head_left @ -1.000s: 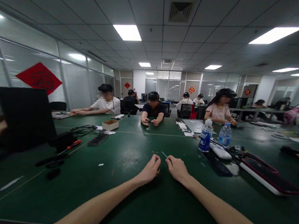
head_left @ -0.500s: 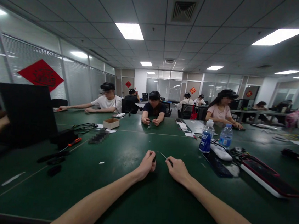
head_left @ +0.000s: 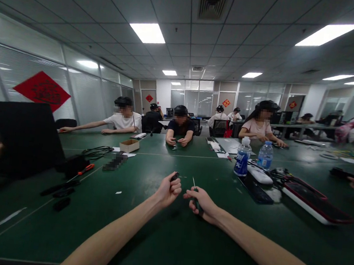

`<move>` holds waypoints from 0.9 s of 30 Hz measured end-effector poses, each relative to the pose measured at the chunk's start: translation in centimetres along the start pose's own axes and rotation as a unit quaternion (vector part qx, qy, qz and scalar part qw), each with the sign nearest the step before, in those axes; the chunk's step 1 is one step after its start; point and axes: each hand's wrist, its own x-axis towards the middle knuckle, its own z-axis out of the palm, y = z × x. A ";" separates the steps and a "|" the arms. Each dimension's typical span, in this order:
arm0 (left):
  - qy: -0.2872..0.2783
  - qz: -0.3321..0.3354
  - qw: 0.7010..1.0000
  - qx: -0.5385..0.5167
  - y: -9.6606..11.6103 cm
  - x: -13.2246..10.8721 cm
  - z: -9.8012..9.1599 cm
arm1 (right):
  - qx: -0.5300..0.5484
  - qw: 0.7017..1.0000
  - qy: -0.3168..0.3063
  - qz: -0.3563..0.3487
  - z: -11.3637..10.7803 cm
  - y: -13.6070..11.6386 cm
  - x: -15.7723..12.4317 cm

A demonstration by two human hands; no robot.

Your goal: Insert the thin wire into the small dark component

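Above the green table [head_left: 142, 226], my left hand [head_left: 169, 189] is closed around a small black part [head_left: 175, 176] that pokes out beside the thumb. Most of that part is hidden by the fingers, so its kind cannot be made out. To its right, my right hand [head_left: 201, 202] grips a screwdriver [head_left: 194, 182] by its dark handle. The thin metal shaft points up and away from me. A short gap separates the two hands, and the screwdriver does not touch the black part.
On the right stand two bottles [head_left: 242, 157], near a white device [head_left: 259, 173] and a red-edged black device [head_left: 304, 198]. Leftward lie an orange-handled screwdriver [head_left: 86, 169], cables [head_left: 97, 153], a small box [head_left: 129, 145] and a black monitor [head_left: 24, 141]. Several people sit around the table.
My left hand has turned, bringing the black part up into sight. My right hand has rolled over, and the screwdriver shaft swung from leaning left to nearly upright. The view shifted slightly.
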 end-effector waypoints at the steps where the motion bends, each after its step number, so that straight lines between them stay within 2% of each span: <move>1: 0.002 -0.006 1.000 0.004 -0.1 0.0 0.1 | 0.005 1.000 -0.005 0.010 0.2 -0.2 -0.2; 4: 0.013 -0.011 1.000 0.023 -0.2 -0.1 0.3 | 0.011 0.999 -0.014 0.028 0.7 -0.9 -0.8; 11: 0.029 0.021 0.995 0.094 -0.4 -0.2 0.4 | 0.015 0.998 -0.032 0.043 0.8 -2.0 -1.5; 19: 0.066 0.105 0.972 0.198 -1.2 0.1 0.0 | 0.027 0.999 -0.015 0.015 0.7 -3.0 -1.8; 23: 0.071 0.121 0.980 0.144 -0.3 0.4 -0.6 | 0.027 0.999 -0.030 0.005 0.6 -3.9 -2.0; 27: 0.059 0.078 0.995 0.018 0.6 0.2 -0.4 | 0.010 1.000 -0.025 -0.004 1.0 -3.0 -1.8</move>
